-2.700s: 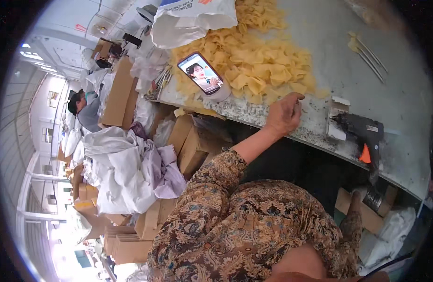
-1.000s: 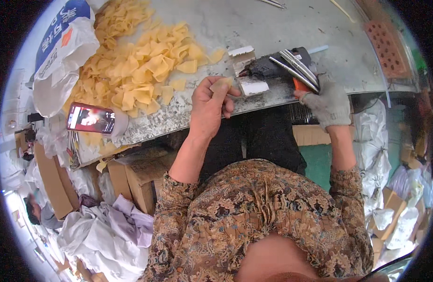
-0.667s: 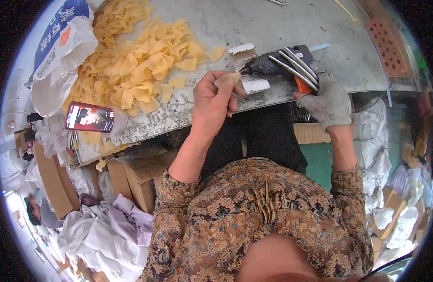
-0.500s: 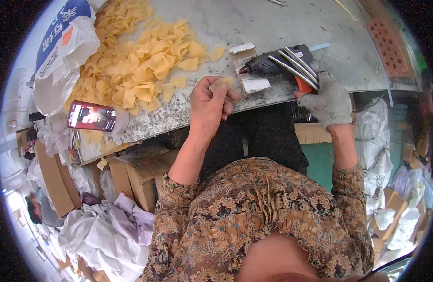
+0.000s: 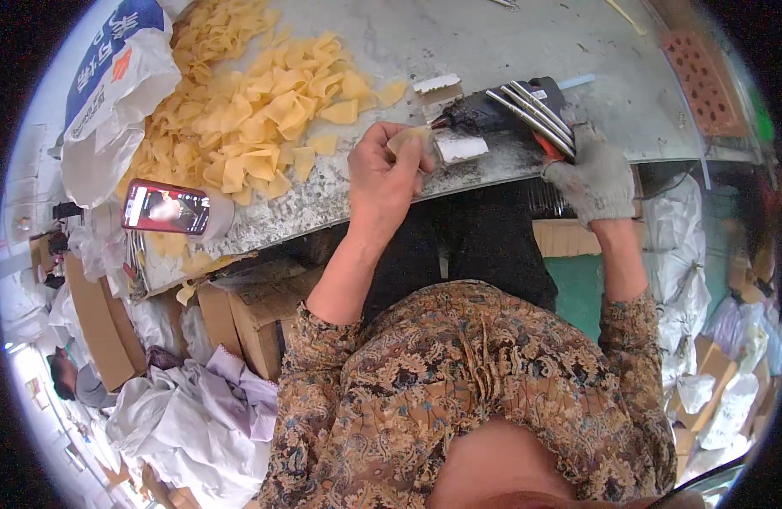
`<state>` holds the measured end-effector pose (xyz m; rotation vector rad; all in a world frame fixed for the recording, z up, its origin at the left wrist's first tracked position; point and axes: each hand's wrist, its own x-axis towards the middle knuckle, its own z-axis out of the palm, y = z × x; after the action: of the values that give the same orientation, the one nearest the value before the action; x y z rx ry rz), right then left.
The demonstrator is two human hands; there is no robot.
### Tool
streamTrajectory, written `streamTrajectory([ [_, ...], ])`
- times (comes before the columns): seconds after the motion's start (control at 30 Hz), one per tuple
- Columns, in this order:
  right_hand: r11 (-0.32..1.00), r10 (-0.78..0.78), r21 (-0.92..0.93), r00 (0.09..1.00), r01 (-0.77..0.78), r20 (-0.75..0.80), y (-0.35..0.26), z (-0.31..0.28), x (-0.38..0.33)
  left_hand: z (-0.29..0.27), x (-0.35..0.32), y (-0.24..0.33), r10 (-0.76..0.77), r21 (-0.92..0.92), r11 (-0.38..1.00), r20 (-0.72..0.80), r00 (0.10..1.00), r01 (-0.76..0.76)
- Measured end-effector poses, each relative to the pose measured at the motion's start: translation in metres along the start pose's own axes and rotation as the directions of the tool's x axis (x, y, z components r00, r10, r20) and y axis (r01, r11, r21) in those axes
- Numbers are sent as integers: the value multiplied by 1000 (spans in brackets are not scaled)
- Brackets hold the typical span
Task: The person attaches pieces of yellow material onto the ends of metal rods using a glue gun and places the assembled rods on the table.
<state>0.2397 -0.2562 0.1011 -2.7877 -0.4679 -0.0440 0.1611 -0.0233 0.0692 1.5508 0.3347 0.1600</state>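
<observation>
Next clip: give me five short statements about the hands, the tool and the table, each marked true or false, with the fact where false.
1. The right hand wears a grey glove. True.
2. The left hand is gloved as well. False: it is bare.
3. The left hand holds a small yellow piece close to the tip of the glue gun. True.
4. The phone lies on the right side of the table. False: it sits at the left end, below the pile of yellow pieces.
5. The right hand rests empty on the table. False: it grips the glue gun, with some thin metal rods against it.
</observation>
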Motion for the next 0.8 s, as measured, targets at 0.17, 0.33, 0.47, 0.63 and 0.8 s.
streamTrajectory([
  [0.17, 966, 42, 252, 998, -53, 48, 20, 1, -6, -14, -4, -9, 47, 271, 962, -52, 998, -32],
  [0.33, 828, 59, 556, 998, -67, 32, 10, -13, -25, -28, -34, -10, -166, -416, 883, 160, 973, 219],
  [0.47, 756, -151, 654, 965, -26, 214, -25, -22, -28, -27, -43, -3, -226, -479, 832, 172, 959, 281],
  [0.63, 730, -162, 659, 891, -181, 424, -42, -20, -24, -28, -47, -1, -164, -520, 808, 254, 953, 278],
  [0.8, 665, -213, 726, 888, -174, 408, -50, -15, -28, -27, -49, -2, -162, -490, 831, 240, 957, 264],
])
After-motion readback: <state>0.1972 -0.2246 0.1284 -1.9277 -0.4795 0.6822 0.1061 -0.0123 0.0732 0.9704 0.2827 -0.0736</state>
